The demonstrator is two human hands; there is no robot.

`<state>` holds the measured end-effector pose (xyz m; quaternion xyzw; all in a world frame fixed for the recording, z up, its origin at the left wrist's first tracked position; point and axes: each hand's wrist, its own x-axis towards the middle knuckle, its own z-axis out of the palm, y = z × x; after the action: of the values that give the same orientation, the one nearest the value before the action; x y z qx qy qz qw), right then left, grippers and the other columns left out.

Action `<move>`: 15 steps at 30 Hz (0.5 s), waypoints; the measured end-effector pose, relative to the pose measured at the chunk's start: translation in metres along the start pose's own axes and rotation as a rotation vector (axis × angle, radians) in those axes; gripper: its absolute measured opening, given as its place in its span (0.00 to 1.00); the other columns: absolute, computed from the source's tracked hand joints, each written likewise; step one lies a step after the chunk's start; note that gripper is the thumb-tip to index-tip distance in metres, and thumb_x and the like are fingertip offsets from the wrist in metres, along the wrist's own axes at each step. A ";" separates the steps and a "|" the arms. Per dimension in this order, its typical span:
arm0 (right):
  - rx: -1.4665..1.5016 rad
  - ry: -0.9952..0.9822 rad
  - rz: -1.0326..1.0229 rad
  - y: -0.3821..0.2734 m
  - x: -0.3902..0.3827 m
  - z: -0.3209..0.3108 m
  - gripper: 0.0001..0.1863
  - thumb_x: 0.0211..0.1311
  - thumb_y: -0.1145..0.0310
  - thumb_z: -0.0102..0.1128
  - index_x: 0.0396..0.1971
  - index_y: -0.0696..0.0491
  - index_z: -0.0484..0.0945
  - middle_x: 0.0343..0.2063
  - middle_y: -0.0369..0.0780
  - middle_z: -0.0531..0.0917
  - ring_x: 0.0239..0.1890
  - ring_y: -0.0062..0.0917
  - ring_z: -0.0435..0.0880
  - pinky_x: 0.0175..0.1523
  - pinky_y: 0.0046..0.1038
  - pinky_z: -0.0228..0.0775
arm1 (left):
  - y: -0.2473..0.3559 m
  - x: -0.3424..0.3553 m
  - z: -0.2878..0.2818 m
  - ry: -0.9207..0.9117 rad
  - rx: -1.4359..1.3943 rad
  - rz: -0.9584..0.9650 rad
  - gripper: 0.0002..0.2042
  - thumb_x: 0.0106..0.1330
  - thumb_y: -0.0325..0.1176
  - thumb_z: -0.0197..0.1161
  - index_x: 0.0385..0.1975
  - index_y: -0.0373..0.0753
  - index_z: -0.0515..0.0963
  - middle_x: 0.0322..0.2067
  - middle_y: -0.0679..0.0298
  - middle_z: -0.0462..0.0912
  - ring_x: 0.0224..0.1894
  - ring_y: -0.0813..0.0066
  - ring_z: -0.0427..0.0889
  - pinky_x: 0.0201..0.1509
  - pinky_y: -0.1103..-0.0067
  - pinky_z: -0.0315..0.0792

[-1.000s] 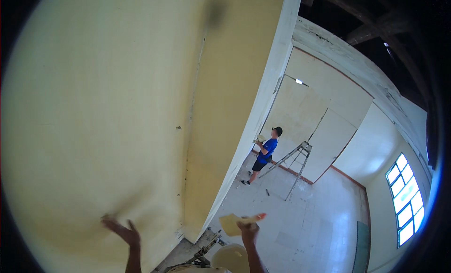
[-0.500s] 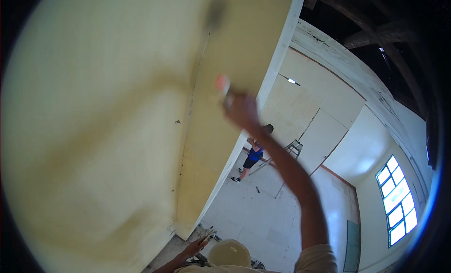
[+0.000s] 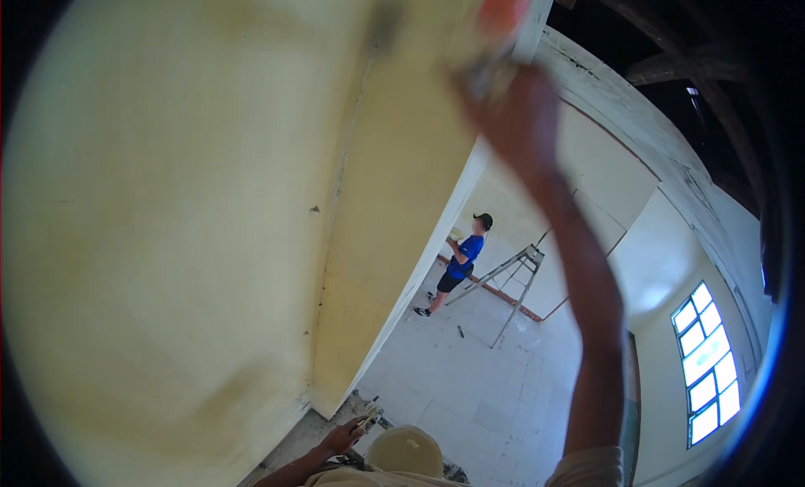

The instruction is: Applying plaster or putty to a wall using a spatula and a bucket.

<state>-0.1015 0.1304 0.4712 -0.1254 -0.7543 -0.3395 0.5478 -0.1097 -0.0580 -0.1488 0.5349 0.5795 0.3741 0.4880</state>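
Observation:
High in front of me, my right hand is closed around a small hand tool with an orange-red end. Motion smears the tool, so its exact kind does not show. It is close to the edge of a pale yellow wall panel; contact cannot be made out. Low in the view, my left hand has its fingers curled on a small pale object whose kind is unclear. Beside that hand is a cream-coloured bucket, partly cut off by my clothing.
A yellowish wall with small chips fills the left side. Far below, a person in blue stands by a stepladder on a tiled floor. A bright window is at right, dark roof beams above.
My right hand has moved up and to the right with the tool, appearing larger. My left hand stays low by the bucket. The person below is less hidden by my arm.

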 end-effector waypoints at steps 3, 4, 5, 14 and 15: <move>0.336 -0.313 0.065 -0.041 -0.112 0.020 0.13 0.41 0.61 0.60 0.19 0.56 0.72 0.08 0.43 0.71 0.11 0.35 0.72 0.17 0.30 0.63 | 0.000 0.002 0.000 0.045 -0.039 0.068 0.25 0.56 0.50 0.45 0.53 0.47 0.57 0.26 0.55 0.76 0.28 0.61 0.75 0.33 0.71 0.67; 0.442 -0.402 0.147 -0.045 -0.143 0.024 0.13 0.41 0.62 0.59 0.19 0.57 0.72 0.09 0.43 0.71 0.11 0.35 0.72 0.16 0.30 0.63 | -0.001 0.006 0.003 0.031 -0.059 0.012 0.25 0.56 0.50 0.46 0.52 0.47 0.58 0.26 0.55 0.76 0.28 0.62 0.75 0.33 0.72 0.67; 0.459 -0.519 0.226 -0.053 -0.169 0.030 0.13 0.42 0.64 0.57 0.26 0.57 0.71 0.12 0.44 0.73 0.14 0.36 0.73 0.19 0.32 0.65 | -0.002 0.003 0.003 0.033 -0.079 -0.060 0.24 0.55 0.50 0.47 0.51 0.47 0.60 0.26 0.55 0.76 0.29 0.62 0.76 0.33 0.73 0.67; 0.329 -0.740 0.373 -0.036 -0.269 0.072 0.15 0.40 0.58 0.59 0.21 0.55 0.74 0.11 0.43 0.74 0.15 0.37 0.74 0.20 0.33 0.66 | 0.020 -0.005 -0.002 0.155 -0.038 0.022 0.23 0.52 0.49 0.50 0.47 0.48 0.64 0.30 0.54 0.77 0.32 0.60 0.76 0.35 0.72 0.68; 0.316 -0.744 0.357 -0.027 -0.250 0.070 0.15 0.40 0.57 0.59 0.21 0.55 0.74 0.11 0.42 0.74 0.15 0.36 0.75 0.21 0.32 0.66 | 0.019 -0.005 -0.003 0.153 -0.041 0.014 0.23 0.52 0.49 0.50 0.47 0.48 0.64 0.30 0.54 0.77 0.32 0.60 0.76 0.35 0.72 0.68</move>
<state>-0.0767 0.2016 0.2207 -0.2819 -0.9094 -0.0517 0.3015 -0.1080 -0.0597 -0.1290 0.4987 0.6037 0.4290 0.4504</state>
